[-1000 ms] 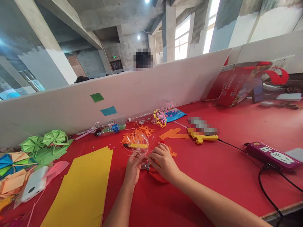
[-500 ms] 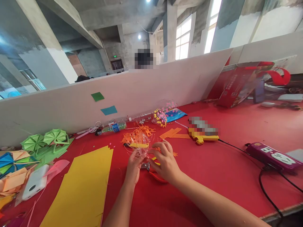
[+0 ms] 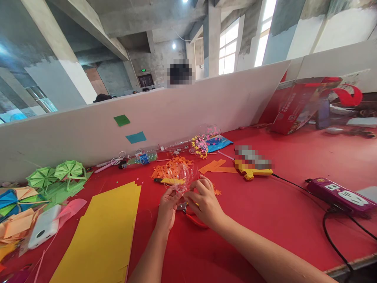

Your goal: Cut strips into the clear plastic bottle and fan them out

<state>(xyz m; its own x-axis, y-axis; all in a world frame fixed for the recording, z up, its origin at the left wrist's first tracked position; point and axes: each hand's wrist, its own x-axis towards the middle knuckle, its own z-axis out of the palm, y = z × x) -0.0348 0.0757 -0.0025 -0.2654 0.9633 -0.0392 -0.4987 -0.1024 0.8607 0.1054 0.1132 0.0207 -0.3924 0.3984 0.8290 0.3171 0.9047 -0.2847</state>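
Note:
Between my hands is a clear plastic piece (image 3: 183, 171) with thin curved strips, like a cut bottle; its exact shape is hard to make out. My left hand (image 3: 168, 204) is closed on its lower end. The fingers of my right hand (image 3: 203, 198) pinch at its right side. Beneath the hands lie pliers (image 3: 196, 221) with red and yellow handles, partly covered. Behind the clear plastic rest a yellow utility knife (image 3: 165, 181) and a heap of orange paper stars (image 3: 165, 169).
Yellow paper sheets (image 3: 100, 232) lie left, near a white power bank (image 3: 44, 228) and green folded paper umbrellas (image 3: 69, 169). To the right are a yellow glue gun (image 3: 256, 172) and a purple power strip (image 3: 338, 192). A plastic bottle (image 3: 151, 157) lies by the white partition (image 3: 176, 114).
My right hand has come slightly closer to my left, its fingers now drawn in on the clear plastic. The plastic strips have shifted and stand more upright.

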